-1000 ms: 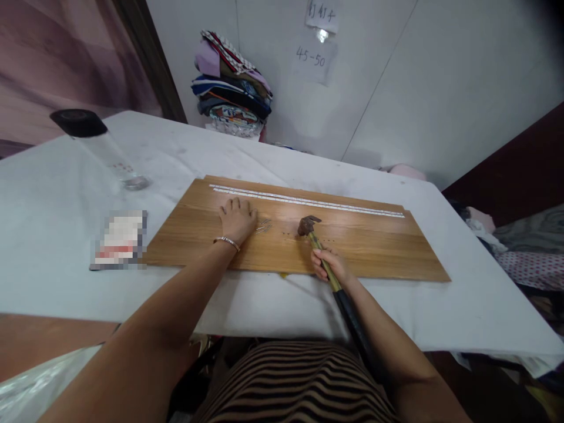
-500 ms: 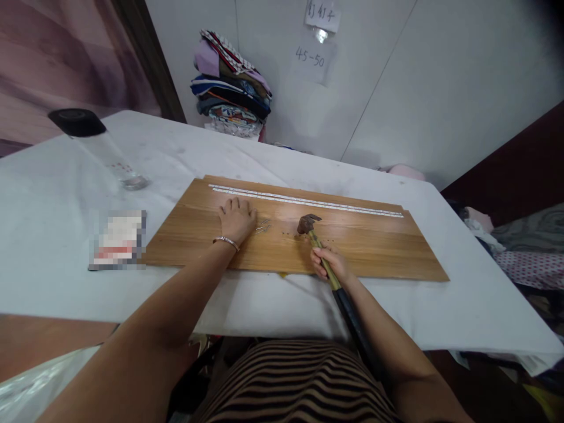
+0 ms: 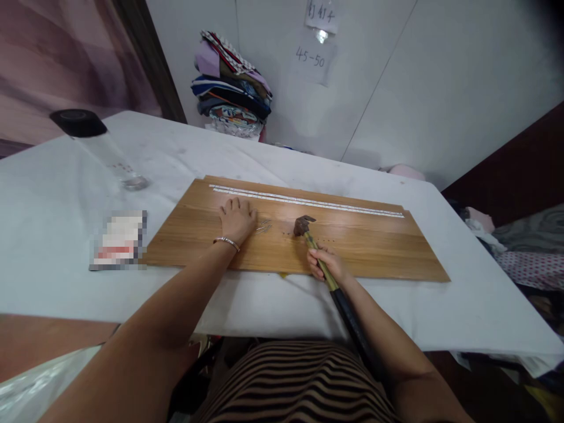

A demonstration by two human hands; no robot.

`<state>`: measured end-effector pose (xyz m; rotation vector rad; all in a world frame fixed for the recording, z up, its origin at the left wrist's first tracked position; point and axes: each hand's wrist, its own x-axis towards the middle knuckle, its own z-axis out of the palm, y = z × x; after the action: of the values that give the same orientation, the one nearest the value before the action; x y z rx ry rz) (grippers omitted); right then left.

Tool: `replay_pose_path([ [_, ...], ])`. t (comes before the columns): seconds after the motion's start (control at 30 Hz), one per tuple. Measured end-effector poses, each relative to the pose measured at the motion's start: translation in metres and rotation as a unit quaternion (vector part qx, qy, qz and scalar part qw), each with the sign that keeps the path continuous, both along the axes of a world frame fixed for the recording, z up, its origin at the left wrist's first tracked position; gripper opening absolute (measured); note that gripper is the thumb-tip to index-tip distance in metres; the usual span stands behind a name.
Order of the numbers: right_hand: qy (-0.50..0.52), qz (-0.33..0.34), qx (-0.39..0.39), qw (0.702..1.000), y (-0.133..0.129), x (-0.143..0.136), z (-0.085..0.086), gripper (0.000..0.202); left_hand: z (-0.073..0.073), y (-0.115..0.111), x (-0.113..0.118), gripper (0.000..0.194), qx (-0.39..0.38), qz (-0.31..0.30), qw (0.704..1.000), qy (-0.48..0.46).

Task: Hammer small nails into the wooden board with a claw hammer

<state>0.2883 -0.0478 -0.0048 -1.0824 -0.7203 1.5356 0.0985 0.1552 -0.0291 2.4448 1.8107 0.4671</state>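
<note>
My left hand (image 3: pixel 238 221) lies flat with fingers spread on a brown wooden board (image 3: pixel 374 249). Just right of it is a small bunch of loose nails (image 3: pixel 264 225). My right hand (image 3: pixel 326 263) is wrapped round the handle of a claw hammer (image 3: pixel 304 225), whose rusty head is over the middle of the board. A row of small dark spots, perhaps nail heads or holes, runs across the board on both sides of the hammer head; the head hides part of that row. Two white marked strips (image 3: pixel 308 202) run along the board's far side.
The board rests on a table with a white cloth (image 3: pixel 171 155). To the left are a clear bottle with a black lid (image 3: pixel 79 123) and a blurred-out flat object (image 3: pixel 118 239). Folded clothes (image 3: pixel 233 88) are stacked behind the table, by the wall.
The hammer head has shifted slightly left, and my right hand has moved a little with it. My left hand and the board stay where they were.
</note>
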Motion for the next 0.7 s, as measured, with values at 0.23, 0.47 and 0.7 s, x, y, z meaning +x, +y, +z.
replay_pose_path([
  [0.23,-0.011,-0.007,0.004,1.000,-0.0008,-0.0015,0.0016,0.041,0.0023,-0.0012,-0.0006,0.042,-0.005,-0.002,1.000,-0.002],
  [0.47,-0.004,0.004,-0.004,1.000,0.0012,-0.0048,-0.0024,0.045,-0.0009,0.0005,-0.0012,0.041,0.004,-0.006,1.000,-0.004],
  [0.7,0.003,0.001,0.003,1.000,0.0009,-0.0045,-0.0012,0.040,-0.0015,0.0010,-0.0008,0.040,0.005,-0.003,1.000,0.000],
])
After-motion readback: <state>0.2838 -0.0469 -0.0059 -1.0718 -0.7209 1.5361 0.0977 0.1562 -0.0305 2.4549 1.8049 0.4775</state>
